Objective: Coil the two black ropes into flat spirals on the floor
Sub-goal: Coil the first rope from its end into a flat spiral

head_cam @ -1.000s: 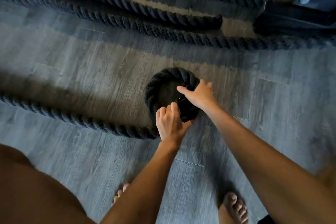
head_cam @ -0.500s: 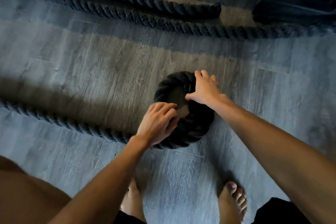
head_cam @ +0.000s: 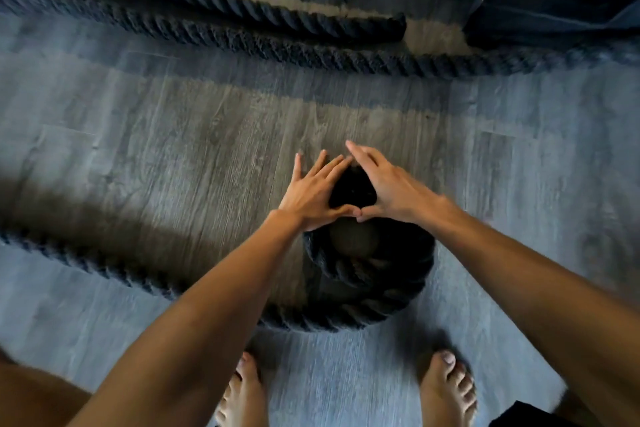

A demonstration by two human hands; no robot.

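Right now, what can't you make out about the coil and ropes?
1. Far side of the coil, head view: hidden under the left hand and right hand.
2. Between the hands: too dark to tell rope from shadow.
3. The tail: cut off by the left edge.
4. The far ropes: blurred and cut by the frame edges; their count is unclear.

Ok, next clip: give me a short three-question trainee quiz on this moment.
1. True or false: the left hand grips the coil with curled fingers.
2. The coil's loose tail runs toward the picture's: A left, B right, C top.
3. How many bare feet show near the coil?
Key: 1 false, its fingers lie straight; 2 A; 3 two.
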